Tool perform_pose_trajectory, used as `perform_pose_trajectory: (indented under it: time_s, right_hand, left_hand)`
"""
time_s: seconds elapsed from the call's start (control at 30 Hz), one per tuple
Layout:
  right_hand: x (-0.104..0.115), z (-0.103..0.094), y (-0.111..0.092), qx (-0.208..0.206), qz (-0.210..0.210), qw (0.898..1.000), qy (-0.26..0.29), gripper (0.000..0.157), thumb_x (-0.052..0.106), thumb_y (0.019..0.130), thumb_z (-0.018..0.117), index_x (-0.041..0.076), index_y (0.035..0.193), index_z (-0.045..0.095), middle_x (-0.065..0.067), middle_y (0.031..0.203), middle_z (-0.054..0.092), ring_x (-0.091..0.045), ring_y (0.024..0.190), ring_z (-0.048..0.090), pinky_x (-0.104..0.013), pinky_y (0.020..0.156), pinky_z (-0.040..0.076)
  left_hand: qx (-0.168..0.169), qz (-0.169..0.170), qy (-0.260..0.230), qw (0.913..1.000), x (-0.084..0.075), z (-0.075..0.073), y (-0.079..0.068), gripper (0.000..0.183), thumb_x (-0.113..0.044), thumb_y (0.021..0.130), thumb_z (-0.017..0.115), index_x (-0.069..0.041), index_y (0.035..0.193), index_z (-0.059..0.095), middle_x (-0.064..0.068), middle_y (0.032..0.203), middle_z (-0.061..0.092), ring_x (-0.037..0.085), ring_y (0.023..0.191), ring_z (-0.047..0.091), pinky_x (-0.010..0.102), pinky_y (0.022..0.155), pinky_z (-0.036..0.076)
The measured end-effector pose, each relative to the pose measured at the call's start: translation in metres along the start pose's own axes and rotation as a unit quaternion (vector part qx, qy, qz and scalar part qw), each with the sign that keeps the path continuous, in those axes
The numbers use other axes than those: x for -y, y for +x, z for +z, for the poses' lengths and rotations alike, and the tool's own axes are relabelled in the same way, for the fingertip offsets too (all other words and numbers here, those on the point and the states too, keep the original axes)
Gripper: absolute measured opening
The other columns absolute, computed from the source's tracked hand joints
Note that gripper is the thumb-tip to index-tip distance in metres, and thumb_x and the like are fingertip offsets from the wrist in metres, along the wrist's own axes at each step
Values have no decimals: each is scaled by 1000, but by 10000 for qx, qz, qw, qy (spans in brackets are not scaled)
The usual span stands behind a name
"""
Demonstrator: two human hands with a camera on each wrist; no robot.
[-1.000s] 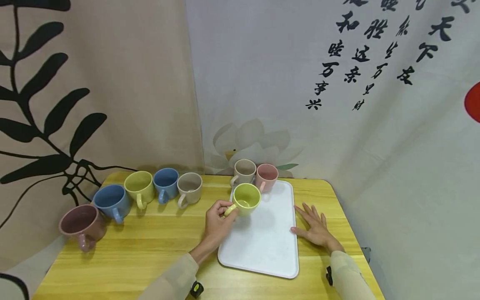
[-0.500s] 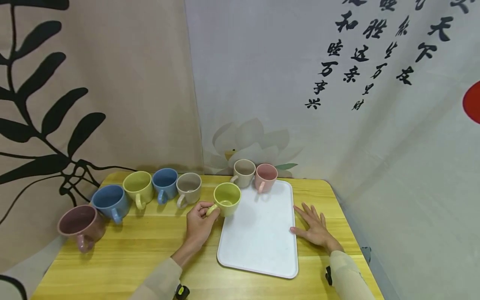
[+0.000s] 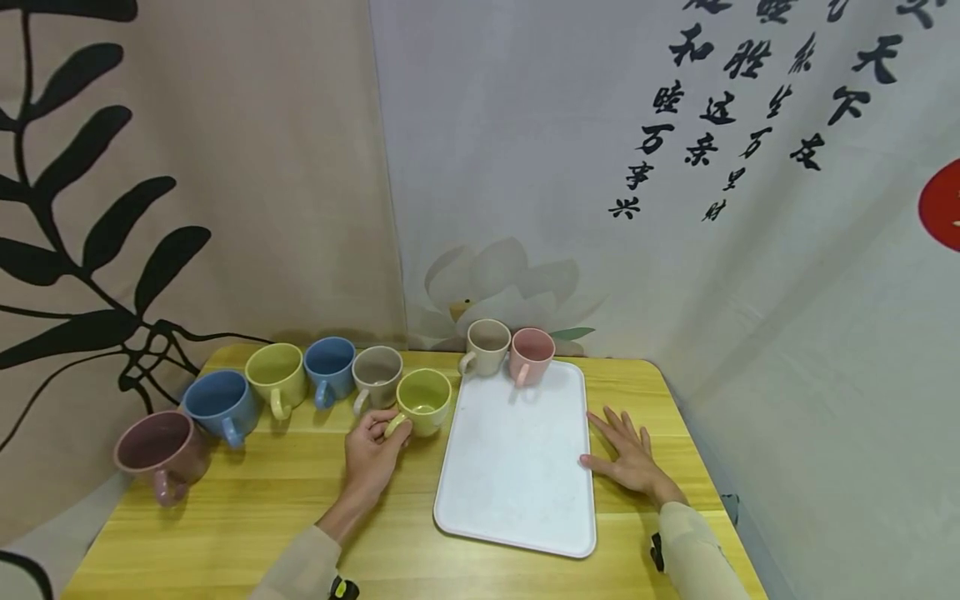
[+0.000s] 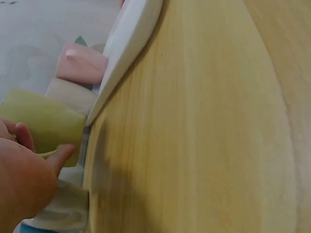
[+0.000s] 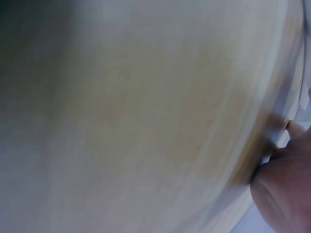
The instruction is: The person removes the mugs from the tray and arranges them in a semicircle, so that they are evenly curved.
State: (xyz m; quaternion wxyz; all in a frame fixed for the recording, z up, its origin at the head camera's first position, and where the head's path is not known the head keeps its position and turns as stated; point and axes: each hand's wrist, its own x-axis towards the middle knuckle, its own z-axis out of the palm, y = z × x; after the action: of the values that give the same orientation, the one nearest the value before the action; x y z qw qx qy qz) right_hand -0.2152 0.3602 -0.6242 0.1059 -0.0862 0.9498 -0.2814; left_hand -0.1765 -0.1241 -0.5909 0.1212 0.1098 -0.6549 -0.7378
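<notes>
My left hand [image 3: 372, 454] pinches the handle of a yellow-green mug [image 3: 424, 402], just left of the white tray [image 3: 517, 467]. In the left wrist view that mug [image 4: 43, 121] is upright, with thumb and fingers at its handle. A grey mug [image 3: 377, 373] stands right behind my left fingers. My right hand [image 3: 630, 457] lies with fingers spread beside the tray's right edge, thumb and fingertips at its rim. At the tray's far end stand a beige mug [image 3: 488, 346] and a pink mug [image 3: 532, 354].
Along the table's left side runs a row of mugs: a dark pink mug [image 3: 163, 454], a blue mug [image 3: 222, 404], a yellow mug [image 3: 277, 377] and another blue mug [image 3: 330, 368]. A printed cloth [image 3: 510, 167] hangs behind the wooden table [image 3: 300, 517].
My left hand has carried the yellow-green mug leftward, from over the tray to the space between tray and grey mug. The right hand has stayed at the tray's edge.
</notes>
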Motion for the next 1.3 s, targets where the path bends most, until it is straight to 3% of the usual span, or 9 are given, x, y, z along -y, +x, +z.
perform_pose_trajectory:
  time_s: [0.3,0.53,0.87,1.3]
  right_hand:
    - [0,0,0,-36,-58,10000,-6,94,65,101,74,33,179,33,-20,191,11,-58,175,-5,-81,133,-15]
    - [-1,1,0,-37,-46,10000,-12,94,65,101,74,32,179,33,-20,191,11,-58,174,-6,-81,133,-15]
    - [-1,2,0,-42,-34,10000,23,94,66,101,74,33,179,33,-20,191,10,-57,175,-6,-82,132,-16]
    - [0,1,0,-49,-34,10000,-18,94,66,101,73,32,179,33,-19,191,10,-57,175,-6,-81,133,-15]
  left_hand:
    - [-161,-203,-171,9995,6,-9,1,25,3,99,79,10,120,69,-5,83,80,11,72,76,24,68,65]
    - [-223,-305,-417,9984,12,-10,4,24,5,99,78,11,121,68,5,87,82,10,72,76,23,70,67]
    - [-230,-365,-409,9982,15,-7,6,24,6,99,77,9,120,67,-7,83,80,8,73,76,22,72,67]
    - [-254,-413,-378,9981,16,-7,6,25,5,99,77,9,120,65,-8,79,77,8,71,74,20,68,64]
